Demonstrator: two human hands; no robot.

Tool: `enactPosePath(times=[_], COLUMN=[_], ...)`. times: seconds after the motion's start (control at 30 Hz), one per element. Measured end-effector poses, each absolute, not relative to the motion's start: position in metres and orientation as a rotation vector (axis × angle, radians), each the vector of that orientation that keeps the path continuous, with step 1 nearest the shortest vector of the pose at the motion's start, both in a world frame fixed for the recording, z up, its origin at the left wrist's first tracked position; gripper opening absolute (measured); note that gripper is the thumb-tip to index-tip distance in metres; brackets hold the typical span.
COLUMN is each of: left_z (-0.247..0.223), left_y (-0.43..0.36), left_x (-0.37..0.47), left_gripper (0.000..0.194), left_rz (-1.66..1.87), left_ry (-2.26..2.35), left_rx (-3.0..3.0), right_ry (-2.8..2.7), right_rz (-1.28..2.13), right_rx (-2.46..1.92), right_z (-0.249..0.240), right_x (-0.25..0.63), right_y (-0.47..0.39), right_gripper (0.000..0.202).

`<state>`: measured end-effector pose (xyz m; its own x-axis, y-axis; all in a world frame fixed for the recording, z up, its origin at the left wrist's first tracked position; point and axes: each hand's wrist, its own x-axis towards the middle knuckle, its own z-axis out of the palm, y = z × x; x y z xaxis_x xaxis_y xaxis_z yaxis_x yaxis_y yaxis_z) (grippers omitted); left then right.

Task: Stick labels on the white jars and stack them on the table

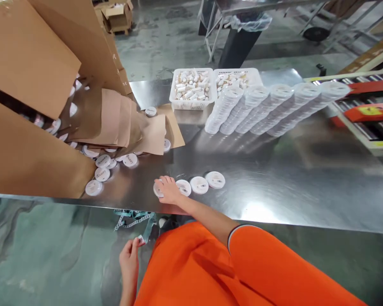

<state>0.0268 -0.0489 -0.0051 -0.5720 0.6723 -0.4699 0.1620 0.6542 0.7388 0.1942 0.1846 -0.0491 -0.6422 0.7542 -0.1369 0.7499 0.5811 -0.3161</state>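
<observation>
My right hand (170,191) lies over a round white container (158,188) at the left end of a short row, its fingers curled onto the lid. Further along this row sit more round white containers (199,185), with small printed labels on top. Below the table's front edge, my left hand (130,253) pinches the end of a label strip (141,240) between thumb and fingers. The rest of the strip, pale teal backing (135,217), hangs in loops beneath the edge. My right palm partly hides the container it touches.
A large cardboard box (35,153) lies open on the left, with loose round containers (102,160) spilling out. Tall stacks of containers (258,111) stand on the metal table (274,182), beside white baskets (191,104) of small white pieces. A roller conveyor (370,111) adjoins the right.
</observation>
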Motion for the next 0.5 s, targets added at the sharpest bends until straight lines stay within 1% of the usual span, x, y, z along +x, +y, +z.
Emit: enactPosePath(times=[0.1,0.2,0.3,0.4,0.5], left_z=[-0.007,-0.007,-0.007,-0.007,-0.006], left_y=[-0.04,-0.031,-0.024,-0.021,-0.02], left_x=[0.037,0.045,0.047,0.048,0.051], left_gripper=[0.062,0.061,0.059,0.059,0.06], left_rz=[0.807,0.802,0.798,0.785,0.767], left_ry=[2.077,2.039,2.015,2.027,2.027], left_rx=[0.69,0.759,0.801,0.805,0.777], right_ry=[-2.951,-3.013,-2.95,-2.785,-2.74], right_rz=[0.577,0.563,0.585,0.558,0.544], right_rx=[-1.323,-1.284,-1.316,-1.473,-1.624], right_z=[-0.06,-0.061,-0.047,-0.032,-0.032], right_x=[0.209,0.207,0.213,0.24,0.269], right_y=[0.183,0.184,0.184,0.181,0.177], right_gripper=[0.089,0.086,0.084,0.085,0.084])
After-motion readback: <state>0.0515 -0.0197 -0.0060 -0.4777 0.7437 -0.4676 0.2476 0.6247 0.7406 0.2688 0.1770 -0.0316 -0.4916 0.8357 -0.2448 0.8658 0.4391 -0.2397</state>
